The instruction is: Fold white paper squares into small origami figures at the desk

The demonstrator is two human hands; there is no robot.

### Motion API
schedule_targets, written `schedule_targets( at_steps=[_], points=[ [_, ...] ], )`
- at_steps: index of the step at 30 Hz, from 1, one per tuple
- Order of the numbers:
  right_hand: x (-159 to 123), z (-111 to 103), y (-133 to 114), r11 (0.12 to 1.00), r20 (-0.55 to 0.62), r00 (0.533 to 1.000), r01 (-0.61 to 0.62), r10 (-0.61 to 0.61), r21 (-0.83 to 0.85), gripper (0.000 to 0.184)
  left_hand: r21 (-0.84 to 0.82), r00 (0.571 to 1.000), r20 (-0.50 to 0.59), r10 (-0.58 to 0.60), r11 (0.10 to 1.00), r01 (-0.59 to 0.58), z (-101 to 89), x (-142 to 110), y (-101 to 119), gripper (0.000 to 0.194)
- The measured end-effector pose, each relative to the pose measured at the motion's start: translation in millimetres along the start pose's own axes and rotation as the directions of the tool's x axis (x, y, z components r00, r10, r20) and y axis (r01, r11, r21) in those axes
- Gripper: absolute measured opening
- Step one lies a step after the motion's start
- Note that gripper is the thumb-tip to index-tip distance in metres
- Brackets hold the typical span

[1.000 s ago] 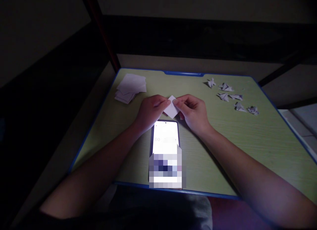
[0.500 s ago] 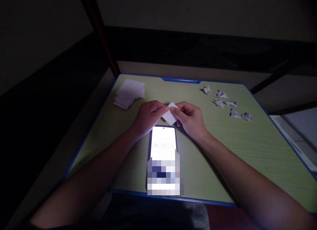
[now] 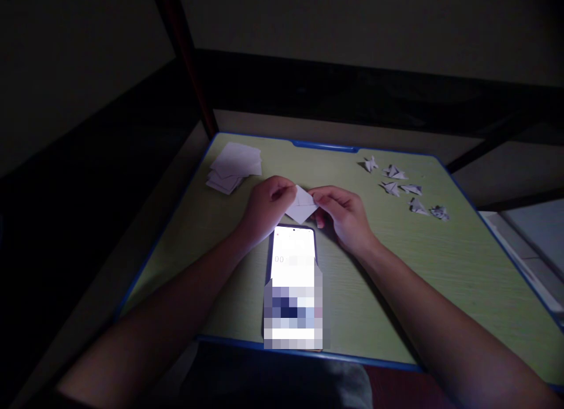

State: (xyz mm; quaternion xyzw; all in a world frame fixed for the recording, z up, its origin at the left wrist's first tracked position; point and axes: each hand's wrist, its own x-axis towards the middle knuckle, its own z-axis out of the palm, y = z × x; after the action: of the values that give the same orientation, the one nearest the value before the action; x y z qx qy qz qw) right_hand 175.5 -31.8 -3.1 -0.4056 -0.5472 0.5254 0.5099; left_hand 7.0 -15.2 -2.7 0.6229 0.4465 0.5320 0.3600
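A small white folded paper (image 3: 301, 205) is held between my two hands, with a crease line showing across its middle. My left hand (image 3: 271, 206) pinches its left corner between thumb and fingers. At the right corner, my right hand (image 3: 341, 209) grips it the same way, its other fingers curled below. Just under the paper lies a phone (image 3: 294, 250) with a bright lit screen; part of the screen is blurred out.
A stack of white paper sheets (image 3: 235, 160) lies at the back left of the green table (image 3: 211, 280). Several small folded paper figures (image 3: 390, 188) sit at the back right. White flat items (image 3: 535, 233) are beyond the table's right edge.
Both thumbs have drawn outward from the paper's middle to its left and right corners, so more of its face and the crease show. The whole view has shifted slightly.
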Motion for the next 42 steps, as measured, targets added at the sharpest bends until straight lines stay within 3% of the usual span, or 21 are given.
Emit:
schedule_targets(
  at_steps=[4,12,20,31,36,42],
  points=[
    [1,-3,4,1.000,0.013,1.000,0.008,-0.008,0.018,0.010,0.038,1.000,0.001,-0.021,0.999,0.021,2.0,-1,4,0.010],
    [1,-2,-1,1.000,0.031,0.999,0.021,-0.021,0.010,0.010,-0.061,0.997,0.019,-0.077,0.995,0.078,6.0,-1,7,0.008],
    [2,-3,0,0.999,0.100,0.995,0.021,-0.023,0.026,0.020,-0.039,0.999,0.034,-0.023,0.999,0.024,6.5,-3,7,0.010],
    [3,2,-5,0.999,0.062,0.997,-0.042,0.040,0.019,0.045,-0.058,0.998,0.067,0.010,0.998,-0.007,5.1,-7,10,0.009],
    [4,3,-5,0.998,0.071,0.997,-0.045,0.041,0.048,0.048,-0.096,1.000,0.027,0.000,0.995,0.003,7.7,-6,11,0.008],
    [1,7,-2,0.995,-0.022,0.996,0.091,-0.090,0.029,0.044,-0.028,0.997,-0.069,0.040,0.999,-0.042,7.8,-4,13,0.017]
  ],
)
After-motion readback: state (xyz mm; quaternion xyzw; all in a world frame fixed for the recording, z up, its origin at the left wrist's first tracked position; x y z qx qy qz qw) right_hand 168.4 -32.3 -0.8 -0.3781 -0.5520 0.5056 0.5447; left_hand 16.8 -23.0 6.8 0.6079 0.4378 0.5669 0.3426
